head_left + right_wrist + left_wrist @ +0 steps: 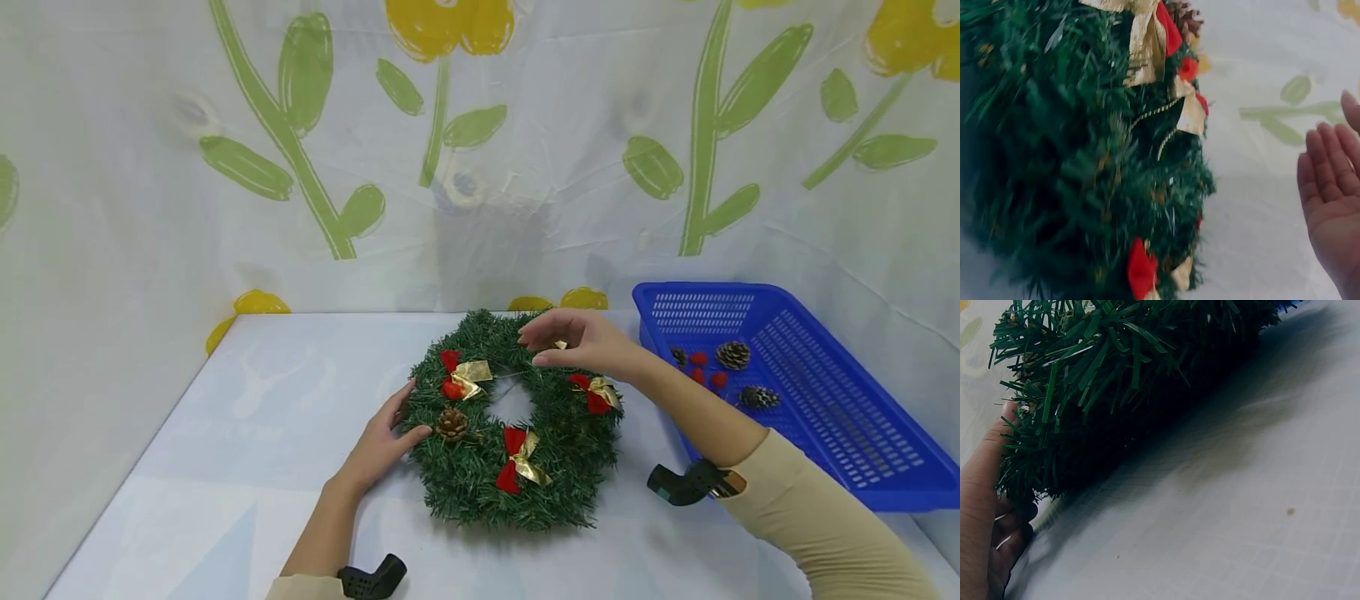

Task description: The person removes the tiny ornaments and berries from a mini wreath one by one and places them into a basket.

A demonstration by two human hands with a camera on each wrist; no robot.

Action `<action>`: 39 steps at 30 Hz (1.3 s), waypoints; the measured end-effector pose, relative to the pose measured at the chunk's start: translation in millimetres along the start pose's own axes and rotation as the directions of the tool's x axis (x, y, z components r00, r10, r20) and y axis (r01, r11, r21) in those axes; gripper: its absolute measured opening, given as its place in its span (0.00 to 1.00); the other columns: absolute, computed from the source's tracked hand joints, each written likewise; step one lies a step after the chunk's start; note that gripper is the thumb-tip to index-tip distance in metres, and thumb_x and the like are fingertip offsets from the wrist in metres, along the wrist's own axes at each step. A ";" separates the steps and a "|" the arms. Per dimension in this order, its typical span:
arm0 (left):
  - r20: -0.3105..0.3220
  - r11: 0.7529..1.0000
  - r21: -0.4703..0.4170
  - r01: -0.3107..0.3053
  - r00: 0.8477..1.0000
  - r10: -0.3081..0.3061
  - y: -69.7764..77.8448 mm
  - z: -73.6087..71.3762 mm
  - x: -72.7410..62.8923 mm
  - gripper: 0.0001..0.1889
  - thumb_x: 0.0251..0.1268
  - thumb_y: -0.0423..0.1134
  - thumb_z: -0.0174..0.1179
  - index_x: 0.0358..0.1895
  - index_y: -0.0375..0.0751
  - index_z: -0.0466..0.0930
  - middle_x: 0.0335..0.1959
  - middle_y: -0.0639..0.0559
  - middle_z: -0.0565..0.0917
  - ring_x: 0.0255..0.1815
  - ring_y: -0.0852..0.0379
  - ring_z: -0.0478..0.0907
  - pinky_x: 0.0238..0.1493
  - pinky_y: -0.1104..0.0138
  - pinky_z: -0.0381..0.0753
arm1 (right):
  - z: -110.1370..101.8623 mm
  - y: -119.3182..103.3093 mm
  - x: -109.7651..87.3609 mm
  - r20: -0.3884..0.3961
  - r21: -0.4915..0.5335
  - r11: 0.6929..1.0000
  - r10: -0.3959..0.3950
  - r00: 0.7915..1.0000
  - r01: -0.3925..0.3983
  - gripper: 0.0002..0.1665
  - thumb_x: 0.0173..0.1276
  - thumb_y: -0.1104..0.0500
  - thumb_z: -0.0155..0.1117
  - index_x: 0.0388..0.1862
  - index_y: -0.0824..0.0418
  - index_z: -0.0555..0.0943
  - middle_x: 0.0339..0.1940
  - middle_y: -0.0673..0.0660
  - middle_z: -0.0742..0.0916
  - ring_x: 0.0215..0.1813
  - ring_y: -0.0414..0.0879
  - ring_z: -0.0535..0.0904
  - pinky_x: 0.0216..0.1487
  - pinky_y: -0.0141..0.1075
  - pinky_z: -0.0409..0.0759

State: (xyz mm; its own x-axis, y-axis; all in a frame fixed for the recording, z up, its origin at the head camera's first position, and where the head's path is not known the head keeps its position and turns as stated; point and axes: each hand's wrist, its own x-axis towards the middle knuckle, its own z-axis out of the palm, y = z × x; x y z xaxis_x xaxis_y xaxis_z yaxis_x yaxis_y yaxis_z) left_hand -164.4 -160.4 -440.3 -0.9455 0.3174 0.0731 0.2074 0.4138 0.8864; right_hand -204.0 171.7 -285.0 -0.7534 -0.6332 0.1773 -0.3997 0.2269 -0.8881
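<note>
A green wreath (480, 492) lies on the table, decorated with red and gold bows (517, 460), a pine cone (452, 423) and a small red ball (452, 389). At its left edge my left hand (386, 442) holds the greenery, thumb on top; the left wrist view shows the other fingers bent low beside the branches (1104, 381). Over the wreath's far right part hovers my right hand (581, 342), fingers gently bent and apart from the thumb. Its palm (1335, 219) shows bare in the right wrist view. The hand partly hides a bow at the back.
On the right stands a blue basket (885, 383) with pine cones (732, 356) and several small red pieces (718, 380) inside. A white sheet with printed flowers (480, 125) hangs behind the white table (202, 433).
</note>
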 end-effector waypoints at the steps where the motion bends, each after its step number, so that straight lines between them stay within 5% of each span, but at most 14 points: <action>1: -0.001 1.000 -0.003 -0.005 1.000 0.005 0.4 0.2 0.2 0.40 0.65 0.49 0.59 0.76 0.55 0.47 0.76 0.44 0.52 0.72 0.37 0.55 0.69 0.45 0.61 | 2.6 0.7 2.0 0.002 -0.011 1.000 0.000 1.000 0.000 0.24 0.63 0.60 0.67 0.56 0.71 0.76 0.50 0.58 0.84 0.54 0.55 0.79 0.53 0.39 0.81; 9: -0.003 1.000 0.010 -0.013 1.000 0.013 1.7 1.9 3.3 0.40 0.64 0.50 0.60 0.76 0.56 0.48 0.75 0.45 0.53 0.71 0.38 0.58 0.68 0.45 0.62 | 23.1 6.0 11.8 -0.016 -0.019 1.000 0.002 1.000 -0.002 0.23 0.62 0.62 0.67 0.55 0.68 0.77 0.51 0.62 0.83 0.53 0.60 0.78 0.52 0.40 0.81; 17: -0.006 1.000 0.019 -0.018 1.000 0.018 0.8 2.1 3.0 0.40 0.64 0.50 0.60 0.76 0.56 0.48 0.75 0.44 0.53 0.71 0.37 0.58 0.68 0.45 0.63 | 50.0 19.9 19.1 -0.063 -0.011 0.996 -0.084 0.994 0.083 0.28 0.63 0.64 0.64 0.61 0.71 0.71 0.57 0.70 0.77 0.55 0.58 0.76 0.57 0.41 0.77; 27: -0.005 1.000 0.008 0.009 1.000 -0.009 1.8 2.5 3.1 0.40 0.64 0.51 0.60 0.76 0.55 0.48 0.75 0.45 0.53 0.71 0.38 0.57 0.68 0.45 0.62 | 83.2 36.8 32.7 -0.172 0.041 0.995 -0.082 0.982 0.090 0.27 0.61 0.68 0.66 0.59 0.72 0.73 0.55 0.68 0.80 0.53 0.63 0.77 0.55 0.54 0.77; 39: -0.009 1.000 0.006 0.026 1.000 -0.026 -0.1 1.3 -0.2 0.40 0.64 0.51 0.59 0.76 0.57 0.47 0.75 0.45 0.52 0.71 0.37 0.57 0.68 0.44 0.62 | 105.4 55.9 41.6 -0.144 -0.017 1.000 -0.004 0.990 0.001 0.27 0.62 0.63 0.67 0.60 0.66 0.75 0.56 0.63 0.81 0.56 0.55 0.77 0.58 0.47 0.78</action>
State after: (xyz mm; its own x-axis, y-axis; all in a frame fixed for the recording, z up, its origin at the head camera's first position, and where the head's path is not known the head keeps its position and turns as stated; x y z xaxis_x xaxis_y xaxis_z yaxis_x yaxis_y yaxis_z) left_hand -163.9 -159.3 -441.1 -0.9528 0.2986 0.0541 0.1840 0.4269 0.8854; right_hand -202.7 80.0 -372.0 -0.8192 -0.5211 0.2395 -0.4091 0.2384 -0.8808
